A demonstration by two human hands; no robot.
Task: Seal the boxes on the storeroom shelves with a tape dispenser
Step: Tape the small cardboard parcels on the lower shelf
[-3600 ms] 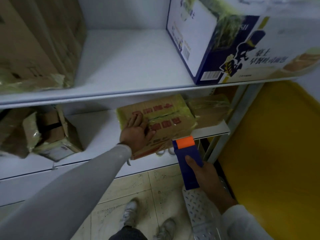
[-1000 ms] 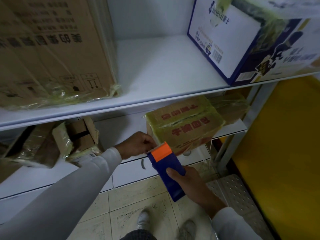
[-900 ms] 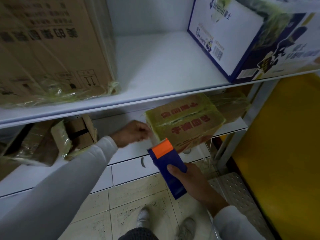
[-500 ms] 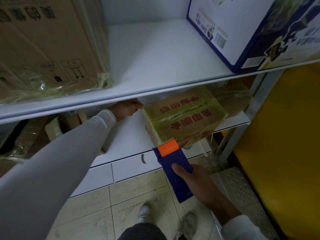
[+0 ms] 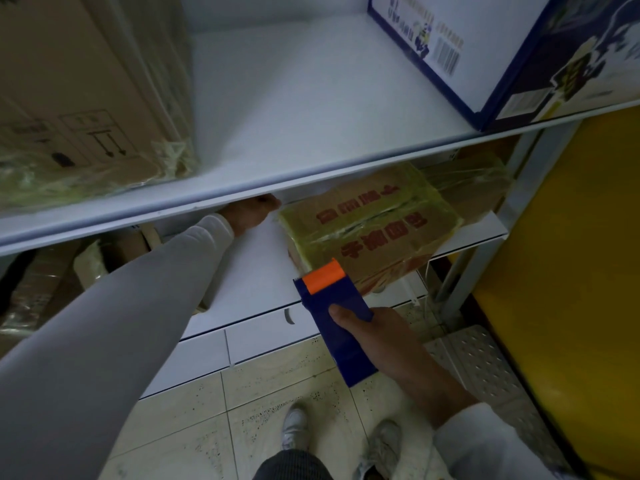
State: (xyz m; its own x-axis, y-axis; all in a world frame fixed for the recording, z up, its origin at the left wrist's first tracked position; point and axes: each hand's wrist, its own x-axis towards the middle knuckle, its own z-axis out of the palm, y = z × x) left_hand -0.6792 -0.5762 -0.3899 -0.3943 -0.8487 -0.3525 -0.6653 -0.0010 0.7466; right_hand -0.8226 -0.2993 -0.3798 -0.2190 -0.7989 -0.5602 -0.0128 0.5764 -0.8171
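While your right hand grips the tape dispenser at the red-lettered box's near corner, your left hand, its fingers hidden, reaches just left of it; press the tape flat along that edge.

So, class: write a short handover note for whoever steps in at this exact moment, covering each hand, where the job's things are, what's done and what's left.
Left hand: reaches under the upper shelf, beside the red-print box; fingers partly hidden, grip unclear.
Right hand: grips the dispenser, its orange end at the box's near corner.
Done: the box already shows yellowish tape over its top.
Left: possibly finish this box; boxes at lower left look open, so probably those next.
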